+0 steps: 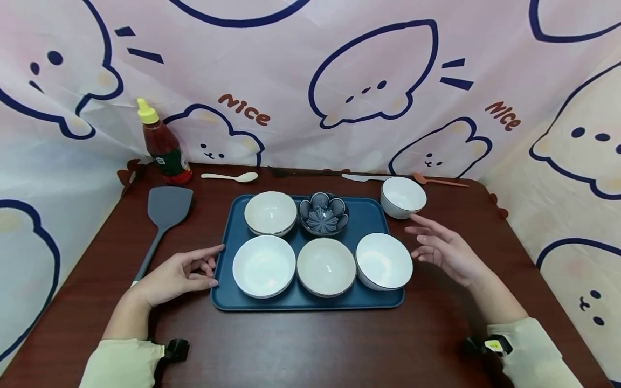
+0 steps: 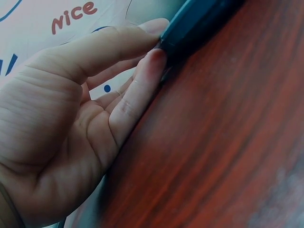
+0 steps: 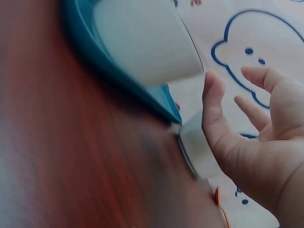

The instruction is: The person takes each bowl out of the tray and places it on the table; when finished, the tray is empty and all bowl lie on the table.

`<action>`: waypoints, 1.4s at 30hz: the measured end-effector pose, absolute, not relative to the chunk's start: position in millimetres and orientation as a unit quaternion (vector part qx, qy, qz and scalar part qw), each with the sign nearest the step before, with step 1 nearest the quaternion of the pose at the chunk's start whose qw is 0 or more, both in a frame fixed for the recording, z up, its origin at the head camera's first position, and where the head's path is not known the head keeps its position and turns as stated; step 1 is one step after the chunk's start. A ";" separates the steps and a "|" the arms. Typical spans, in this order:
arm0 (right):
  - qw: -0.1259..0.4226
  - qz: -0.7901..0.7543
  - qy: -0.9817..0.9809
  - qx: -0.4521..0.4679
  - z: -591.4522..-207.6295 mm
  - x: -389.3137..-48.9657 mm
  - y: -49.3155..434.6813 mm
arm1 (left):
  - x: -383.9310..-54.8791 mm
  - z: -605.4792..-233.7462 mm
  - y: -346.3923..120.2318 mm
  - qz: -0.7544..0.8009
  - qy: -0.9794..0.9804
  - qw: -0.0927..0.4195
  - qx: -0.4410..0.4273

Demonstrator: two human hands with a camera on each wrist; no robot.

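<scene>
Pinching the blue tray [image 1: 366, 215], the left hand [image 1: 179, 275] is gripping the left edge; the right hand [image 1: 443, 248] is hovering, fingers loosely spread, beside the white bowl [image 1: 383, 261] at the front right corner. The tray is carrying four pale bowls [image 1: 326, 267] and a dark petalled one [image 1: 323, 215]; another bowl [image 1: 402, 198] is standing just off its back right corner.
</scene>
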State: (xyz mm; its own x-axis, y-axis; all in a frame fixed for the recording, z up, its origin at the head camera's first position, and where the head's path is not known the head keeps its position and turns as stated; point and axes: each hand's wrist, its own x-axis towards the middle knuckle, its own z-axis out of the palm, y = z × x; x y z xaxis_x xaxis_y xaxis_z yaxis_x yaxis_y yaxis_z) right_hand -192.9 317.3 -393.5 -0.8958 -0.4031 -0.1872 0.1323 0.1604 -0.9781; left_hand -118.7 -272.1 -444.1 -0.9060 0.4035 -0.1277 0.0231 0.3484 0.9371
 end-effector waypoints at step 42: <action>0.248 -0.648 0.719 -0.041 -410.5 -149.0 291.6 | -117.1 -442.0 -273.3 0.555 0.801 0.178 0.135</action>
State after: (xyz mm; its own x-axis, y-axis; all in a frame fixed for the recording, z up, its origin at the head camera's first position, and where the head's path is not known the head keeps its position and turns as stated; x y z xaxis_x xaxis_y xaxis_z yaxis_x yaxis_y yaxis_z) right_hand -149.0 291.6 -410.5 -0.8737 -0.3809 -0.3027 0.2616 0.1569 -0.9523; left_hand -117.1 -273.3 -442.0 -0.8999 0.4146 -0.1351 0.0189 0.3465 0.9378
